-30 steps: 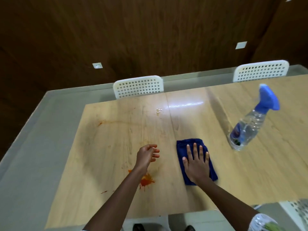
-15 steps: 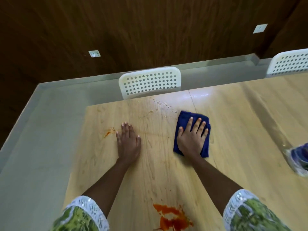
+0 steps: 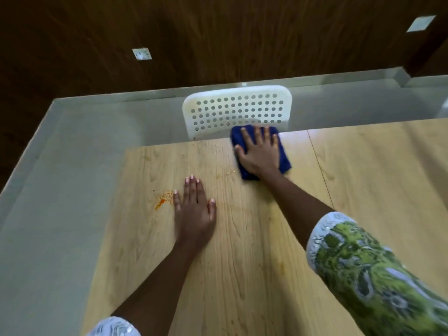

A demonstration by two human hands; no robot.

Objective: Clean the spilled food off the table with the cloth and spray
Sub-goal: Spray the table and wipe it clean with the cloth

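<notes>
Orange smear (image 3: 163,200) lay on the table (image 3: 242,275) at far left, just beside the little finger of our left hand (image 3: 194,212). That hand rested flat, fingers straight and close together, palm down, holding nothing. Faint crumbs and streaks ran between the two hands, toward the far edge. Our right hand (image 3: 260,151) pressed the blue cloth (image 3: 283,158) flat, fingers spread, at the far edge in front of the white chair (image 3: 237,110). The cloth sat well right of the smear and farther from us; the left hand was much nearer it. Spray not in view. We judged the wipe must travel left and back toward us.
</notes>
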